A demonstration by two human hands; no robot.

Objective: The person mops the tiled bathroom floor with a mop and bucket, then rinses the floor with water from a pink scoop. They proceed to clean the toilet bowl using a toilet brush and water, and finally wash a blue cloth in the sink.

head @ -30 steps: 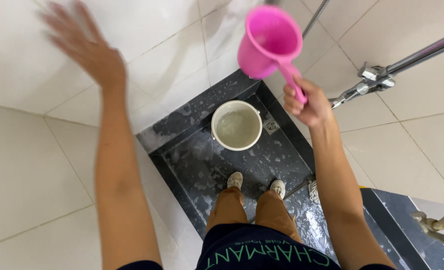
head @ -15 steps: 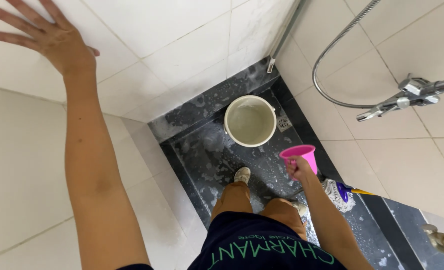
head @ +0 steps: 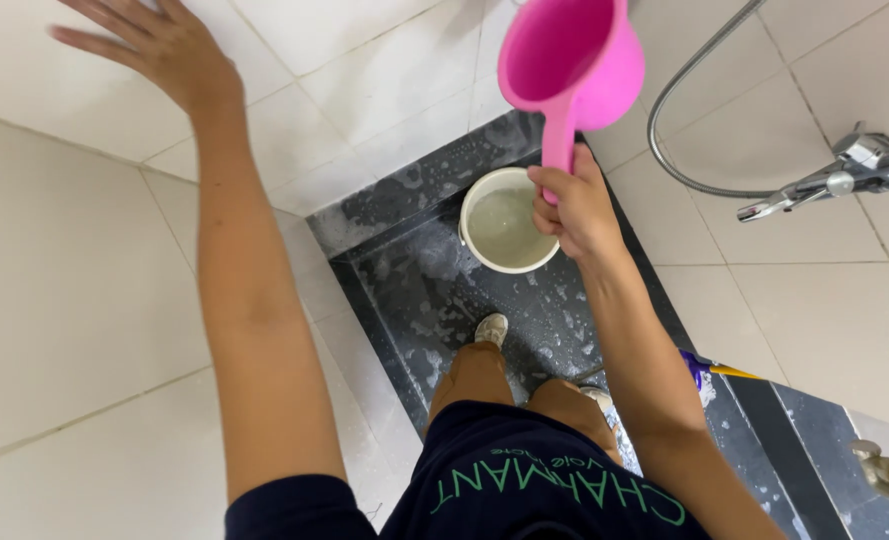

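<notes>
While the right hand (head: 576, 205) grips the raised pink plastic scoop (head: 569, 55) by its handle, above the half-full white round bucket (head: 504, 220); the left hand (head: 159, 45) lies open-fingered, empty, against the soapy white tiled wall (head: 54, 270); foam remains on the dark floor (head: 434, 300), so rinsing looks unfinished.

Floor (head: 434, 300): dark speckled stone, wet and soapy.
Bucket (head: 504, 222): white, standing on it, cloudy water inside.
Shoe (head: 491, 328): planted just below the bucket.

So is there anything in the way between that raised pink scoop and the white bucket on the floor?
Nothing visible. The right hand holds the pink scoop by its handle above the white bucket, whose top is uncovered, with only air between them.
</notes>
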